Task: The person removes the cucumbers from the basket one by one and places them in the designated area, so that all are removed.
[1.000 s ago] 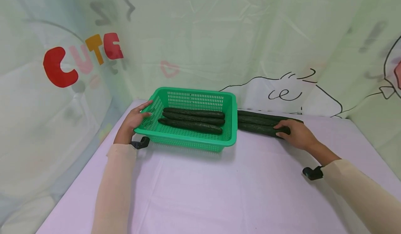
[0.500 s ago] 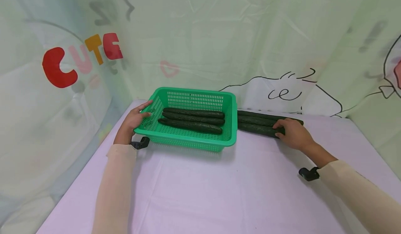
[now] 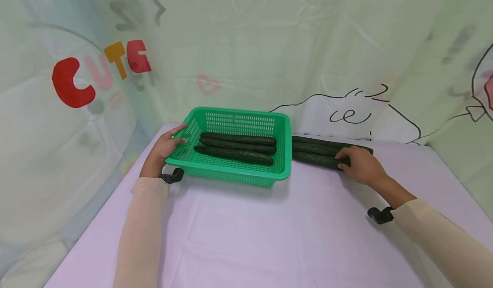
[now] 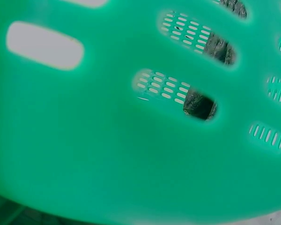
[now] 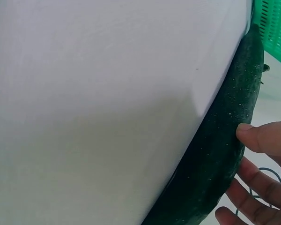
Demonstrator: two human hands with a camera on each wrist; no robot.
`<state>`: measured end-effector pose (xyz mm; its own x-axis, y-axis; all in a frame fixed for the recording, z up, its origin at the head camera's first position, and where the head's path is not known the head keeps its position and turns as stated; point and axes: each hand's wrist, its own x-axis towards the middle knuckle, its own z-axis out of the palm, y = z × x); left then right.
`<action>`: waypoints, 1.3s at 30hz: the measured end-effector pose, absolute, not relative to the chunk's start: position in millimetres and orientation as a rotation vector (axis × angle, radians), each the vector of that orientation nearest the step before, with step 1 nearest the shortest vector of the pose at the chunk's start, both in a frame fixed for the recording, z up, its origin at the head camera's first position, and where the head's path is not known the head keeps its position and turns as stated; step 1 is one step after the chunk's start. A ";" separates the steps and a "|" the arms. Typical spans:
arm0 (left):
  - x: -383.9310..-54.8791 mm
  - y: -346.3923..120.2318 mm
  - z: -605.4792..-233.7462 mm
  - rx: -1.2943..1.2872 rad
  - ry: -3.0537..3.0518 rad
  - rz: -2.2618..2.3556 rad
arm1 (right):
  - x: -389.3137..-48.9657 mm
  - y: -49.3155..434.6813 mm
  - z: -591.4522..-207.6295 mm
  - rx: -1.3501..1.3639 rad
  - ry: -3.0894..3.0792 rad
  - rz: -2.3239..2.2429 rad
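A green plastic basket (image 3: 227,172) with slotted walls stands on the table, and three dark green cucumbers lie side by side inside it. My left hand (image 3: 163,146) holds the basket's left end, thumb over the rim; some of its fingers are hidden. The left wrist view is filled by the basket wall (image 4: 107,150), with pieces of cucumber showing through the slots. To the right of the basket, more cucumbers lie in a row. My right hand (image 3: 362,166) pinches the nearest cucumber (image 3: 316,159) near its right end. In the right wrist view, the thumb touches this cucumber (image 5: 215,136).
The table (image 3: 246,236) has a pale lilac cover. Behind it hangs a printed curtain (image 3: 246,44), close to the basket and the cucumbers. Another curtain side (image 3: 38,151) borders the table at left. A dark camera (image 3: 380,215) sits on my right wrist.
My right hand has shifted slightly left along the nearest cucumber, then stayed in place. The left hand, the basket and the cucumbers in it have not visibly moved.
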<state>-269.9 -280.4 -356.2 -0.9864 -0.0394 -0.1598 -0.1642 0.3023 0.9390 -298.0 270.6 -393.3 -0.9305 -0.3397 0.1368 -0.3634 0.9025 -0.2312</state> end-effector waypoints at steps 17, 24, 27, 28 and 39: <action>-270.2 -279.4 -355.2 -0.206 2.447 1.782 | -289.6 257.1 -386.3 0.591 -2.952 0.407; -269.8 -277.5 -353.7 -0.201 2.444 1.769 | -286.0 256.6 -383.4 0.567 -2.940 0.444; -270.2 -278.0 -353.9 -0.196 2.443 1.773 | -284.2 254.3 -379.6 0.583 -2.908 0.468; -270.0 -278.0 -353.7 -0.197 2.441 1.775 | -283.3 252.3 -377.6 0.591 -2.893 0.482; -279.7 -285.3 -366.1 -0.208 2.415 1.806 | -266.0 185.0 -346.0 0.813 -2.656 0.657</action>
